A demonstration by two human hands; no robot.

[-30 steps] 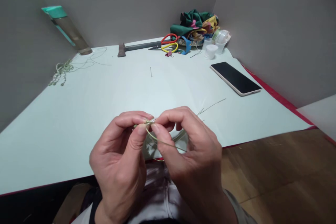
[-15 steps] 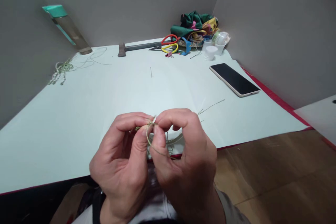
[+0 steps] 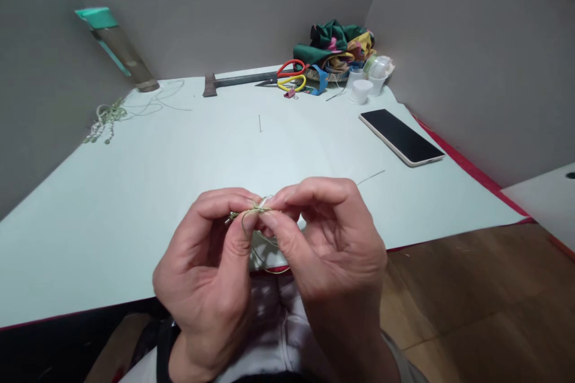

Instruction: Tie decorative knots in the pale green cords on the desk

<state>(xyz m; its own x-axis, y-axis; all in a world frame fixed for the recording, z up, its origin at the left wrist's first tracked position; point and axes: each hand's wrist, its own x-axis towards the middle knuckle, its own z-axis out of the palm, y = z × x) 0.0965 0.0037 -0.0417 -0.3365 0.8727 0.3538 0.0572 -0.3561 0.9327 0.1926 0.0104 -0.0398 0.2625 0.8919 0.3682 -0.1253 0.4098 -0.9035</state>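
Observation:
My left hand pinches a thin green cord between thumb and forefinger, just above the table's front edge. A knotted, braided-looking bit of the cord pokes out at the left of those fingertips. My right hand is closed too, its thumb and forefinger pinching the same cord close against the left fingertips. A small pale loop stands up between the two hands. Loose cord strands hang below the fingers, over the table edge. The exact shape of the knot is mostly hidden by my fingertips.
On the white table lie a pin, a phone, a small axe and red-and-yellow-handled scissors. At the back stand a bottle, a cloth bundle and small white tubs. Knotted cords lie left.
My right hand has turned and shifted slightly right, its thumb now lying across toward the left thumb. The large cord loop between the hands has drawn smaller. My left hand has barely moved.

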